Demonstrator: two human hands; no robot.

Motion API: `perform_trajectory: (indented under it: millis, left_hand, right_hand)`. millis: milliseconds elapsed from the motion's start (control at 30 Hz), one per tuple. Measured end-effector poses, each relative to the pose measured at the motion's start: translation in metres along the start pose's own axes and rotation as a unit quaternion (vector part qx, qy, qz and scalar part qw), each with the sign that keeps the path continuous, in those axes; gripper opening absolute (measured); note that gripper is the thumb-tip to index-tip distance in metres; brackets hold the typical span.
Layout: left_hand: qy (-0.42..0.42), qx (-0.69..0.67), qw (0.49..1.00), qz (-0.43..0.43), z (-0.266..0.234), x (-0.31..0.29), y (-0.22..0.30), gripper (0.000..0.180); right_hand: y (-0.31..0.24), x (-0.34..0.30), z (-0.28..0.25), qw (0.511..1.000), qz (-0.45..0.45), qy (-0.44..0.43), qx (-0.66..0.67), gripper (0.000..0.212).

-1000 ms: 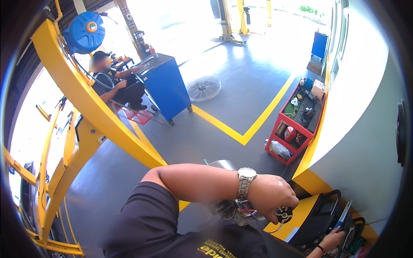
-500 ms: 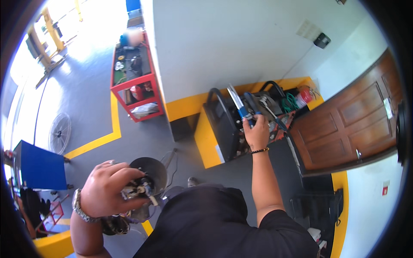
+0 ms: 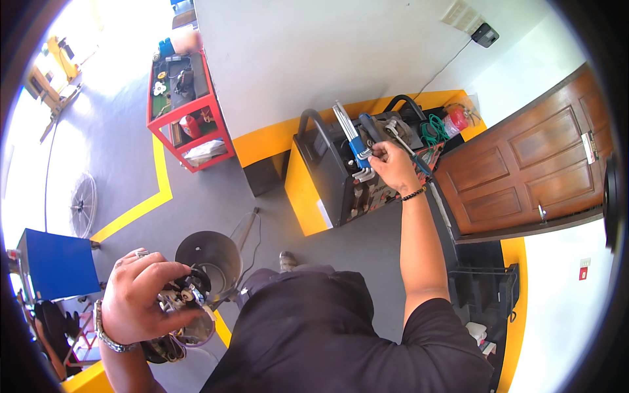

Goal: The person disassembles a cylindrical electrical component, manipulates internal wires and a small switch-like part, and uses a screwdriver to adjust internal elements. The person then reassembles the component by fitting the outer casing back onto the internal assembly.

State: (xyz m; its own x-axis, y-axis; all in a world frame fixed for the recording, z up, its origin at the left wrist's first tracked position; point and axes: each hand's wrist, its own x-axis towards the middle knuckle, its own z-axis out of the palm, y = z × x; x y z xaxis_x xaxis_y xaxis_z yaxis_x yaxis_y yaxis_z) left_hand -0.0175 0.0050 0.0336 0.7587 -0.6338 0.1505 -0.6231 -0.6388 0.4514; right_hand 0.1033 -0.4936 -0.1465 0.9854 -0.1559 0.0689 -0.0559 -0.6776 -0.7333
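My left hand (image 3: 147, 295) is wrapped round a small mechanical part (image 3: 187, 295) with metal, black and pale pieces; its exact kind I cannot make out. Beneath that hand hang loose wires (image 3: 171, 346). My right hand (image 3: 392, 165) reaches forward over a black and yellow machine (image 3: 311, 190). Its thumb and fingertips pinch a hex key set (image 3: 354, 139), whose long silver keys fan out of a blue holder with their short bent ends toward me. Beside the set, a dark-handled tool (image 3: 373, 130) and a screwdriver (image 3: 419, 162) lie on the machine.
Below me stands a dark cylindrical bin (image 3: 229, 252). A red-framed cart (image 3: 219, 131) with parts is at far left, a blue cabinet (image 3: 59, 265) nearer. Green cord (image 3: 432, 129) lies on the machine's far end. A wooden door (image 3: 517, 164) is at right.
My right hand has shifted on the hex key set, so its bent ends now show below the holder. The left hand has moved slightly left and down with its part.
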Motion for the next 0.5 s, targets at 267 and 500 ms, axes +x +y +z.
perform_trajectory:
  millis: [267,500]
  left_hand:
    - [0.007,-0.004,1.0,0.004,0.001,0.0,0.001,0.054]
    - [0.008,-0.013,1.0,-0.002,0.001,-0.001,0.001,0.055]
  right_hand:
    - [-0.004,-0.009,0.035,0.985,0.024,0.152,-0.073,0.038]
    - [-0.019,-0.01,0.068,0.95,0.067,0.281,-0.116,0.032]
